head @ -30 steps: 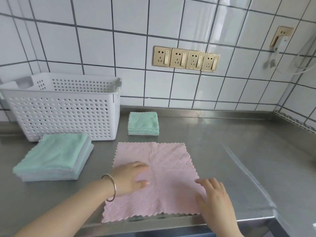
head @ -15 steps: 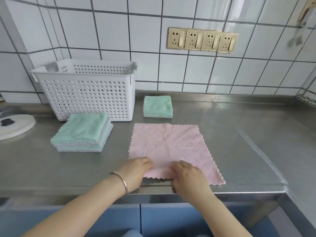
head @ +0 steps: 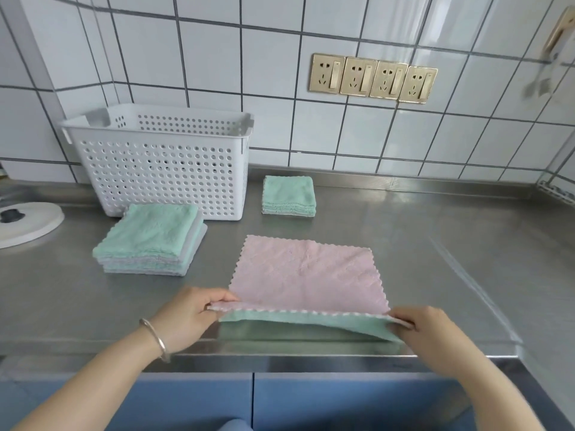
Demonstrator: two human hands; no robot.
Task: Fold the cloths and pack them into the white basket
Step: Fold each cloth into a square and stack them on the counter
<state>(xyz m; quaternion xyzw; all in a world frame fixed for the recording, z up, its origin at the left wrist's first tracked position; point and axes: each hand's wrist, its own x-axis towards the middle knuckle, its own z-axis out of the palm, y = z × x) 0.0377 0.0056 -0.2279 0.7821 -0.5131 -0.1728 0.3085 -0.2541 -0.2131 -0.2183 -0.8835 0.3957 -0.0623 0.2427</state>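
A steel counter [head: 404, 231] runs under white tiled wall. Near its front edge the pink cloth [head: 306, 272] is only starting its first fold — the left hand [head: 189, 315] and right hand [head: 435, 334] pinch its near corners, lifted, mint underside showing. One folded cloth [head: 287, 194] waits far back; a stack [head: 152, 237] sits left (apparently unfolded). The white basket [head: 161, 169] looks unpacked.

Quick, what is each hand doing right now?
Left hand: grip closed, pinching the near left corner of the pink cloth.
Right hand: grip closed, pinching the near right corner of the same cloth.
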